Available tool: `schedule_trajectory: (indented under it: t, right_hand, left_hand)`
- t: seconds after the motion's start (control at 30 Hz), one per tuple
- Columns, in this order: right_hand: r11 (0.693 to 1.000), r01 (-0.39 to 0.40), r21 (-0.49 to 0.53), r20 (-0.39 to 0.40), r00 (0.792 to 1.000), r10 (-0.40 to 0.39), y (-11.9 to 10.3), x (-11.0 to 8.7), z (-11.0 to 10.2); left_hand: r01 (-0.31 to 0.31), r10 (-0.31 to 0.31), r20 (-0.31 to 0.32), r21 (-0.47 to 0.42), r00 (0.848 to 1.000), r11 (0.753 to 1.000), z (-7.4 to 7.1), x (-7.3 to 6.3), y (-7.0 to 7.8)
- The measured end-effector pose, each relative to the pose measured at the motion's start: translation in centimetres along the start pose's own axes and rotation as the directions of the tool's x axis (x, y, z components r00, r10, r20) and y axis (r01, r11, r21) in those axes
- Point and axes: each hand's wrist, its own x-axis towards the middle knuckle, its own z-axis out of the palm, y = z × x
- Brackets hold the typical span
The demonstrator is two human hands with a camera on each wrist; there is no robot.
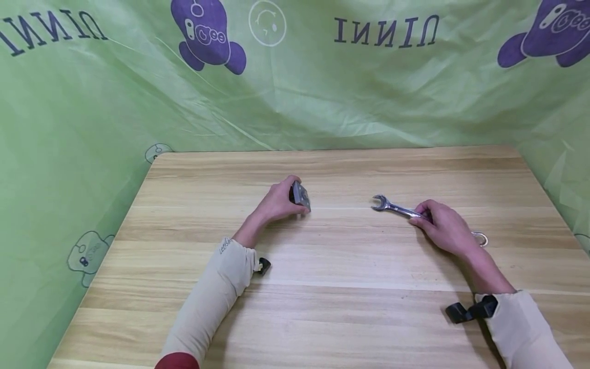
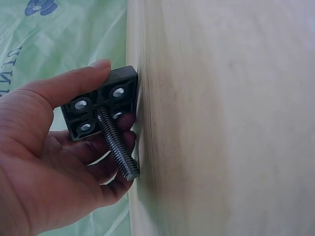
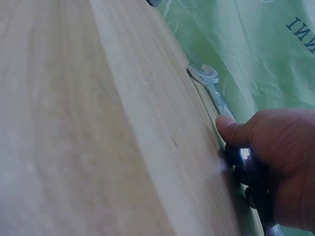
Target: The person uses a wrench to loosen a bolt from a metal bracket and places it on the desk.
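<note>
My left hand (image 1: 278, 201) grips a dark square plate with a threaded stud (image 2: 115, 140), like a levelling foot, by its edges. In the left wrist view the thumb lies along one side of the plate and the other fingers curl beneath; round metal rivets show in its corners. In the head view its grey face (image 1: 301, 196) is turned to the right. To the right, my right hand (image 1: 444, 228) holds a shiny combination wrench (image 1: 401, 210) round its shaft. The open-ended jaw points left, and the ring end (image 1: 481, 238) sticks out behind the hand.
The wood-grain table (image 1: 322, 307) spreads under both hands. Green cloth (image 1: 299, 102) with purple figures and mirrored lettering hangs behind the far edge and at both sides. Black camera mounts (image 1: 470, 310) are strapped to the sleeved wrists.
</note>
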Motion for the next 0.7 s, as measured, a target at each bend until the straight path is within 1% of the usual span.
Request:
schedule_trajectory:
  t: [0.2,0.43,0.7]
  right_hand:
    - [1.000,0.003,-0.004,0.006,1.000,-0.002,0.00,0.05,0.02]
    - [0.999,0.024,-0.048,0.005,1.000,-0.024,-0.08,0.14,0.03]
    - [0.995,0.004,-0.100,0.027,1.000,-0.001,-0.26,0.04,-0.08]
  left_hand:
    - [-0.004,0.004,-0.003,-0.069,1.000,0.998,0.17,0.23,-0.28]
    - [-0.021,0.020,-0.009,-0.116,1.000,0.993,0.18,0.17,-0.61]
    - [0.007,-0.007,0.002,-0.213,1.000,0.977,-0.03,-0.30,-0.66]
